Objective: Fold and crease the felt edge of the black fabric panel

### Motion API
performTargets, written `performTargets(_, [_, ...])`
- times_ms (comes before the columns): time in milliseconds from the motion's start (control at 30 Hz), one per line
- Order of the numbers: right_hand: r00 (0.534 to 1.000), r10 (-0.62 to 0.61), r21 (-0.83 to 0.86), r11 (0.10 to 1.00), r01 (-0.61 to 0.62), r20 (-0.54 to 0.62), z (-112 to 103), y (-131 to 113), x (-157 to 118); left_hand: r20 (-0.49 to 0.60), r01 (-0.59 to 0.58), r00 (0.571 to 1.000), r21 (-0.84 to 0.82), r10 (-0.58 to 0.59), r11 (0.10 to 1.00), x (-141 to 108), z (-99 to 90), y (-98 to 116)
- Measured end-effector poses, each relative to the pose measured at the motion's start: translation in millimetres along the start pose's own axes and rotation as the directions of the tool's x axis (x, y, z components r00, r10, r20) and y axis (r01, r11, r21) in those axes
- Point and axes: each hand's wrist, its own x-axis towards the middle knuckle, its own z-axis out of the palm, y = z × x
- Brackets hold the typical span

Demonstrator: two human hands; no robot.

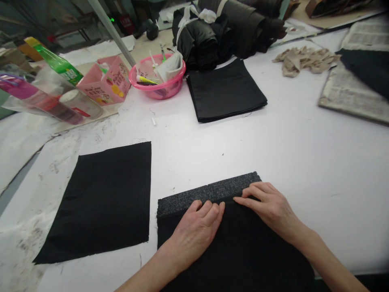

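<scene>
A black fabric panel (pixel 240 251) lies on the table in front of me, with a speckled dark grey strip (pixel 209 190) showing along its far edge. Where the black cloth meets the strip, my left hand (pixel 199 227) presses with bent fingers, closed on the fabric edge. A short way to the right, my right hand (pixel 273 207) pinches the same edge between thumb and fingers. The fingertips of both hands point toward each other with a small gap between. Part of the panel is hidden under my hands and forearms.
To the left lies a stack of black fabric pieces (pixel 106 202); another black stack (pixel 226 91) is farther back. Behind stand a pink basket (pixel 161 91), a pink box (pixel 106 83), bottles and black rolls (pixel 200 40). Beige cloth scraps (pixel 304 61) and a greyish board (pixel 337 93) sit at right.
</scene>
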Motion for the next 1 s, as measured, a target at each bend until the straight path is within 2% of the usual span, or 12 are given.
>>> performTargets(400, [0.998,-0.051,-0.053,0.997,0.052,0.026,-7,2,0,0.018,0.001,1.0,-0.021,0.0,1.0,10,-0.9,2])
performTargets(600, [0.998,-0.046,-0.077,0.996,0.05,0.048,-10,3,-2,0.009,-0.023,1.0,-0.036,0.023,0.999,15,-1.7,5])
performTargets(800, [0.998,-0.064,-0.097,0.993,0.065,0.016,-17,12,-7,0.019,-0.02,1.0,-0.033,0.021,0.999,21,-3.0,5])
performTargets(1000, [0.998,-0.039,-0.08,0.996,0.043,0.05,-21,13,-8,0.004,-0.009,1.0,-0.035,0.009,0.999,26,-1.3,6])
